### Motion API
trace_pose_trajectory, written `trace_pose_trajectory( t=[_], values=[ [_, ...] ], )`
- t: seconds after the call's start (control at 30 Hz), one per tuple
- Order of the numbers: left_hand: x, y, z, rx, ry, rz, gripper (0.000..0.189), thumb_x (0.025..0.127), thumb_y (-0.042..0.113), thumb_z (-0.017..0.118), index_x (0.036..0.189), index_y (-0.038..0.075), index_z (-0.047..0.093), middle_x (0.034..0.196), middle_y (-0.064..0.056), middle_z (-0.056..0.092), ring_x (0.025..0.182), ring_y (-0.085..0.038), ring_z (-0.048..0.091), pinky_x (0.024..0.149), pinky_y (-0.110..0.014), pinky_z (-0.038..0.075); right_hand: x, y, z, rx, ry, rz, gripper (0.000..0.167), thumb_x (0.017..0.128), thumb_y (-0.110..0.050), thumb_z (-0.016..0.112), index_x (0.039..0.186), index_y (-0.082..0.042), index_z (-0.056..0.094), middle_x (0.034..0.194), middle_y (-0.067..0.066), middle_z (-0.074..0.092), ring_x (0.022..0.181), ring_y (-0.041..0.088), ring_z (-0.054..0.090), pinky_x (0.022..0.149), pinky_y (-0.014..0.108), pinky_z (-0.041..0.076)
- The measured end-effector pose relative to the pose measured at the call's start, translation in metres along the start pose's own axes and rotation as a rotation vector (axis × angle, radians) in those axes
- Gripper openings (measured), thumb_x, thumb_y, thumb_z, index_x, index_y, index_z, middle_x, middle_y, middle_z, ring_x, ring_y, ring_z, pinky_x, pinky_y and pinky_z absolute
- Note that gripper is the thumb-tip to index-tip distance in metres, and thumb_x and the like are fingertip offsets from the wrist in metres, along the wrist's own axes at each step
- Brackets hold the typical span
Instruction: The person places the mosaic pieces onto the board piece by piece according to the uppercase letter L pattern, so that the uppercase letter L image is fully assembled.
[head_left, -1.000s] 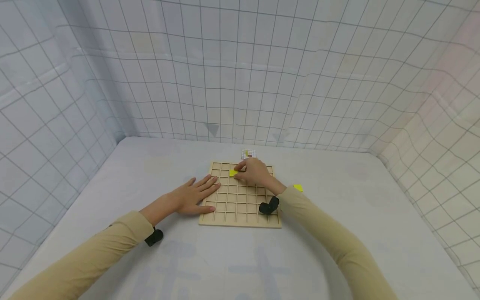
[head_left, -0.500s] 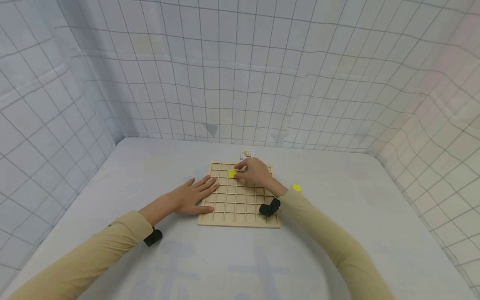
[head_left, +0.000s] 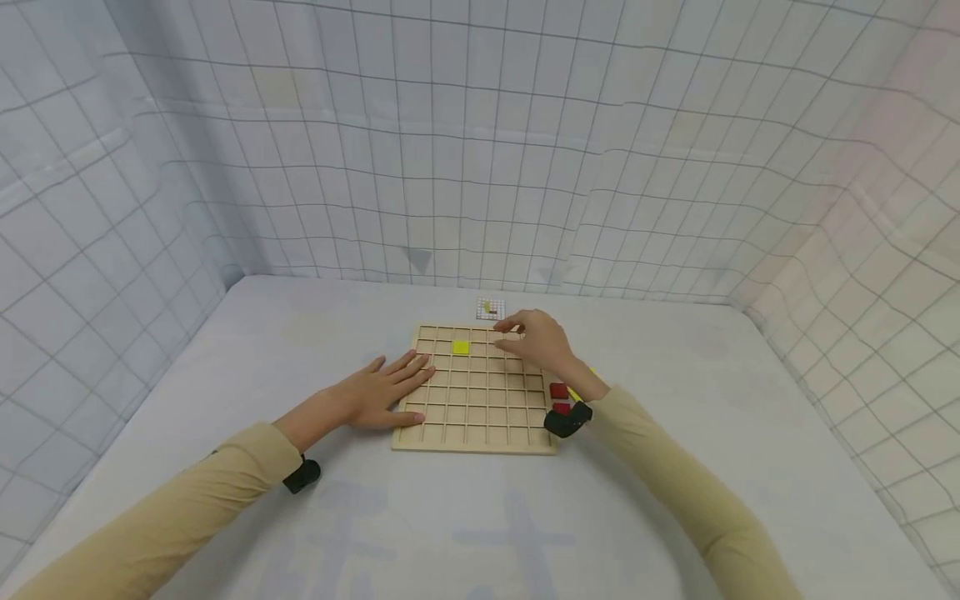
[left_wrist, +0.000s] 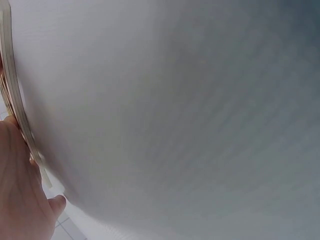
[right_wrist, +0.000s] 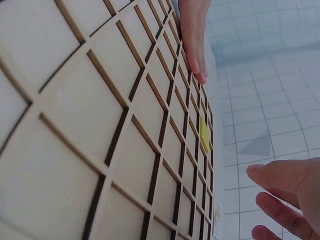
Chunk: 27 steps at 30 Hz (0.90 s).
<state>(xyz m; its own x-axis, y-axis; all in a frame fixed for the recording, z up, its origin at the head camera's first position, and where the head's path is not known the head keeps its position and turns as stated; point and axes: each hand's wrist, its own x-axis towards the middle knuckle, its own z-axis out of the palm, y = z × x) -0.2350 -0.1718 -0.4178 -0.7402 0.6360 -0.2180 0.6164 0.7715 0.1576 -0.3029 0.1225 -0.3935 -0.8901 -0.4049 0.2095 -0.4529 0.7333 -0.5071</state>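
A wooden grid board lies on the white-covered table, and one yellow square tile sits in a cell of its second row from the back. My left hand rests flat on the board's left edge with its fingers spread. Above the board's back right part is my right hand, thumb and fingers apart with nothing between them. In the right wrist view the fingers are likewise free of any tile, and the yellow tile shows in its cell.
Red tiles lie just right of the board. More yellow shows there, partly hidden by my right wrist. A small card with a printed grid lies behind the board. Grid-patterned curtains surround the table.
My right hand has let go of the yellow tile, which stays in its cell, and moved right. Red tiles beside the board have come into view. The left hand stays in place.
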Motion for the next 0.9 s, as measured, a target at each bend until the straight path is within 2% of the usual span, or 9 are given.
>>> trace_pose_trajectory(
  t=[0.4,0.73,0.9],
  values=[
    [0.0,0.0,0.0,-0.021,0.019,0.014,0.082,0.095,0.062,0.041,0.156,0.014,0.015,0.163,-0.011,0.008,0.15,-0.034,0.006,0.114,-0.065,0.011,-0.028,0.032,-0.031,-0.03,0.032,0.024,0.029,0.084,-0.021,0.074,0.11,-0.009,0.072,0.105,0.009,0.072,0.094,0.026,0.064,0.078,0.038,0.053],
    [0.0,-0.001,0.001,-0.021,0.019,0.017,0.082,0.095,0.062,0.041,0.156,0.013,0.015,0.163,-0.013,0.008,0.15,-0.035,0.006,0.114,-0.065,0.011,-0.054,0.059,-0.052,-0.026,-0.008,0.057,0.033,0.084,-0.019,0.075,0.115,-0.006,0.07,0.108,0.01,0.071,0.097,0.028,0.063,0.083,0.042,0.051],
    [-0.001,0.0,0.001,-0.027,0.022,0.011,0.081,0.095,0.06,0.043,0.156,0.014,0.016,0.163,-0.011,0.008,0.15,-0.034,0.006,0.114,-0.065,0.012,-0.064,0.077,-0.057,-0.011,-0.067,0.11,0.036,0.084,-0.019,0.074,0.117,-0.006,0.068,0.11,0.012,0.07,0.099,0.028,0.06,0.087,0.044,0.05]
  ],
)
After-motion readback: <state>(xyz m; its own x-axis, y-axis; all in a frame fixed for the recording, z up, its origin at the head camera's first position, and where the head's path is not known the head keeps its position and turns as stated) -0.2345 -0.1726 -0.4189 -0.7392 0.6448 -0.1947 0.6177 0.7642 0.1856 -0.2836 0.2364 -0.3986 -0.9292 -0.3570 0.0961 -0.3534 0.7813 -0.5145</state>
